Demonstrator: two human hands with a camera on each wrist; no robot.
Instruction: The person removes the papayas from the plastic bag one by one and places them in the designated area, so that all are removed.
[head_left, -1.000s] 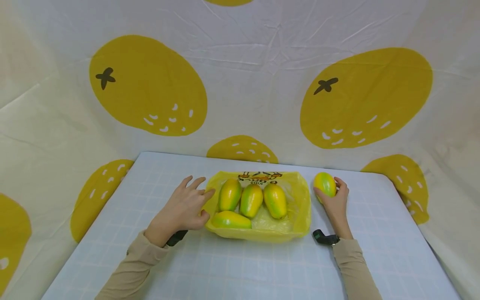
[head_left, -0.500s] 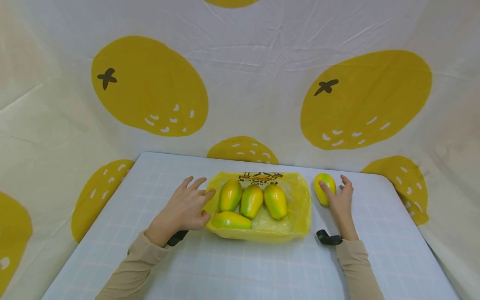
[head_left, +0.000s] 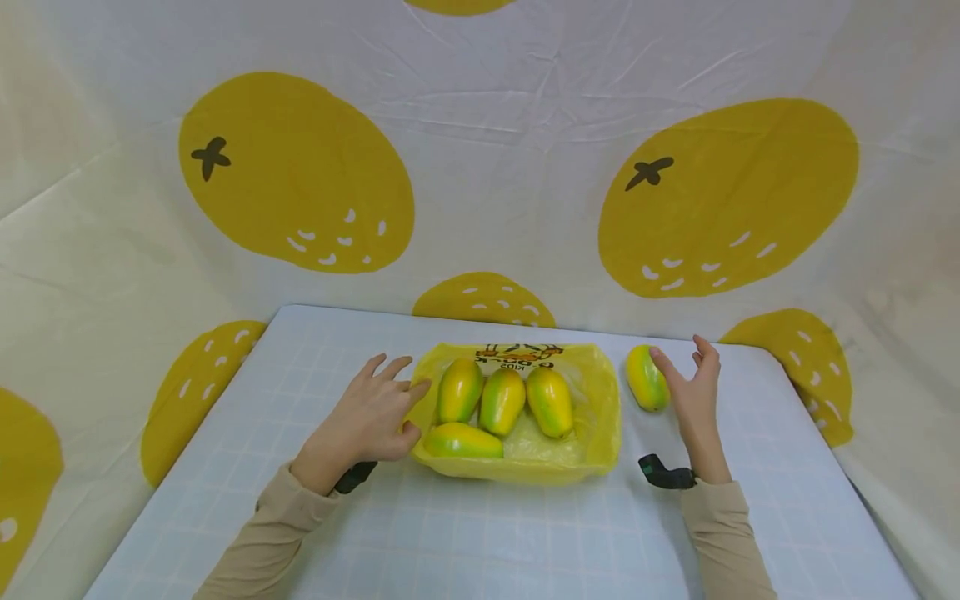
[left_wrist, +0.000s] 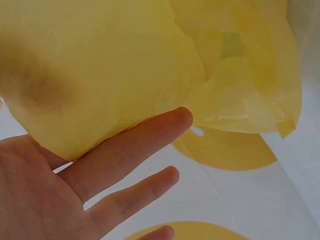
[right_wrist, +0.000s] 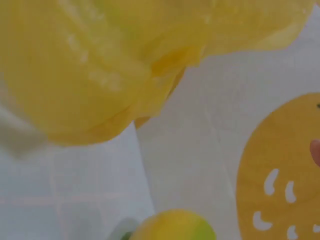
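Nearest are two beige sleeves, the left one (head_left: 262, 533) and the right one (head_left: 726, 533), above a pale blue table (head_left: 480, 533) with a checked pattern. A black device (head_left: 666, 473) is on the right wrist. Next comes a yellow plastic bag (head_left: 525, 468), its mouth wide open. Inside, near its left front corner, one yellow-green fruit (head_left: 463, 440) lies sideways. The left hand (head_left: 365, 417) is at the left side of the bag with fingers spread; in its wrist view the straight index finger touches the plastic. Behind the sideways fruit, three similar fruits, left (head_left: 460, 392), middle (head_left: 502, 402) and right (head_left: 550, 402), make a row. To the right, outside the bag, a single fruit (head_left: 647, 379) rests on the table. The right hand (head_left: 693, 396) is beside it, thumb and fingers wide apart, holding nothing. The thumb tip overlaps the fruit's edge; whether it touches, I cannot tell. Farthest hangs a white cloth (head_left: 495, 208) with large yellow fruit prints.
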